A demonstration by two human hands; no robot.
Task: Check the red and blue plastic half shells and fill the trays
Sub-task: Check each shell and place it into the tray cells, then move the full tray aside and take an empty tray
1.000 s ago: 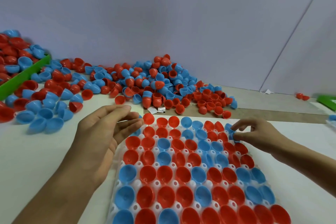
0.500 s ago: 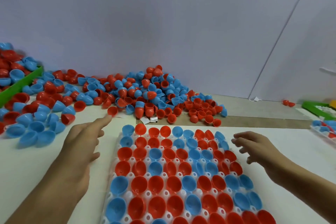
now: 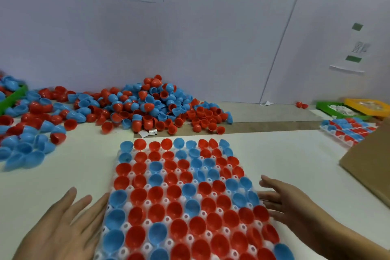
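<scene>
Head view: the tray [image 3: 135,174] full of red and blue half shells [image 3: 173,192] lies on the worktop [image 3: 285,160]. Left hand [image 3: 63,228] and right hand [image 3: 295,202] flank it, each grip open, fingers straight.

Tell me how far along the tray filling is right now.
The near tray looks full: every pocket in view holds a red or blue shell. Both hands, left and right, lie open along its edges, holding nothing. Another filled tray sits far right. A big loose pile remains unchecked.

Head view (only one): close above tray [image 3: 128,175], facing forward-down toward wall [image 3: 211,38].
</scene>
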